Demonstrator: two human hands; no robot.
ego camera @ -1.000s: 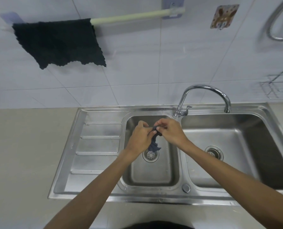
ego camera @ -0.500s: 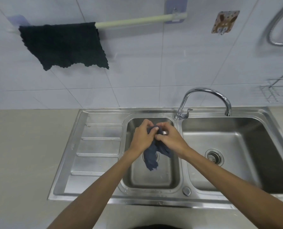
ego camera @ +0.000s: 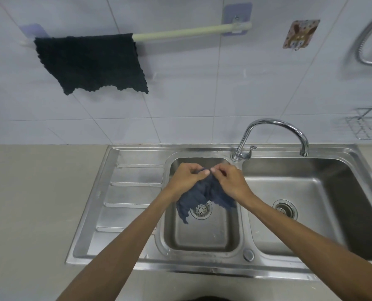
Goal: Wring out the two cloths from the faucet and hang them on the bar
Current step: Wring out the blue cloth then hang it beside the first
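One black cloth [ego camera: 89, 61] already hangs over the left part of the wall bar [ego camera: 189, 31], up at eleven o'clock in the head view, its lower edge wavy and slanting down to the right. So the first cloth seems done, and the step in hand belongs to the second.

That second cloth, a dark blue cloth [ego camera: 202, 192], is held above the small left basin of the steel sink [ego camera: 137, 153], directly over the drain strainer [ego camera: 201, 210]. The left hand [ego camera: 187, 178] and the right hand [ego camera: 229, 181] each pinch its top edge, thumbs and fingertips nearly touching at the middle, with the fabric falling below them in loose, crumpled folds; one corner dangles down toward seven o'clock of the strainer. It looks limp and damp, opened out rather than twisted into a rope, which suggests the wringing is over and the hands are spreading it for hanging.

The next move likely calls for sliding the pinches apart along the top edge to find the corners, then lifting the cloth up toward twelve o'clock and draping it over the bare stretch of bar to the right of the black cloth, clear of the curved faucet [ego camera: 274, 131] at two o'clock of the hands.
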